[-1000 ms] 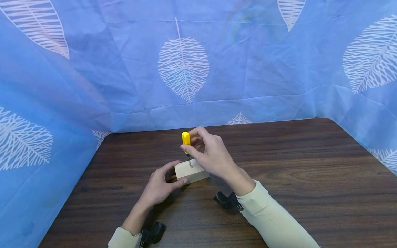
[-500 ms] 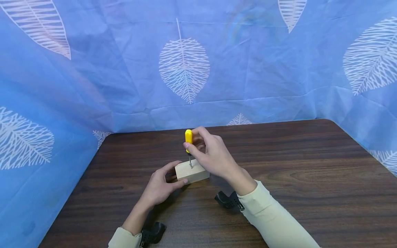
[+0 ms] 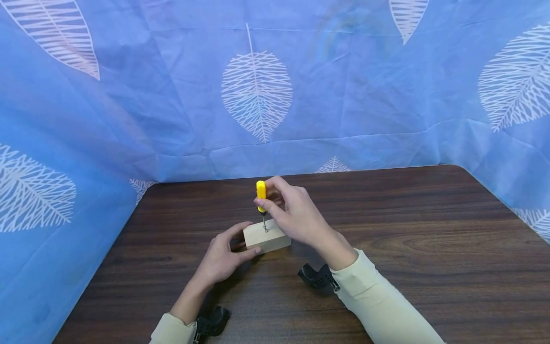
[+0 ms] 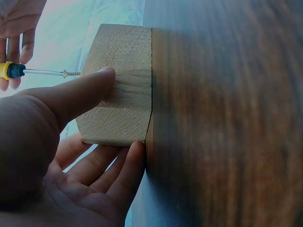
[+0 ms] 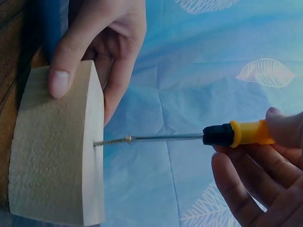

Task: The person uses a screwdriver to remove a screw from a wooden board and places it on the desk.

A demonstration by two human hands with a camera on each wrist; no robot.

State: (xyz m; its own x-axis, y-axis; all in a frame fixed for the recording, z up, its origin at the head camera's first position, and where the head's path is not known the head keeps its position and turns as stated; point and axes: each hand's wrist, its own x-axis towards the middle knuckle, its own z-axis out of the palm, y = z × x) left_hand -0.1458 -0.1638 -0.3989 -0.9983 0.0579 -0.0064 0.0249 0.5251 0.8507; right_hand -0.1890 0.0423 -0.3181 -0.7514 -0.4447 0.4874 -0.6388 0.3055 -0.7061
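Head view: R hand [image 3: 296, 212] pinches yellow-&-black screwdriver [image 3: 261, 191] near upright, tip at head of a screw [image 5: 113, 141] standing in top face of wood block [image 3: 266, 242]; L hand [image 3: 220, 255] grips block's L end, thumb on near side. Block sits on dark wood-grain table [image 3: 408, 239], well in from far & L edges, w/ wide tabletop to R; near edge cut off. Leaf-print cloth [image 3: 339, 95] hangs just past far edge. R wrist cam: R fingers hide handle end; can't tell screw depth.
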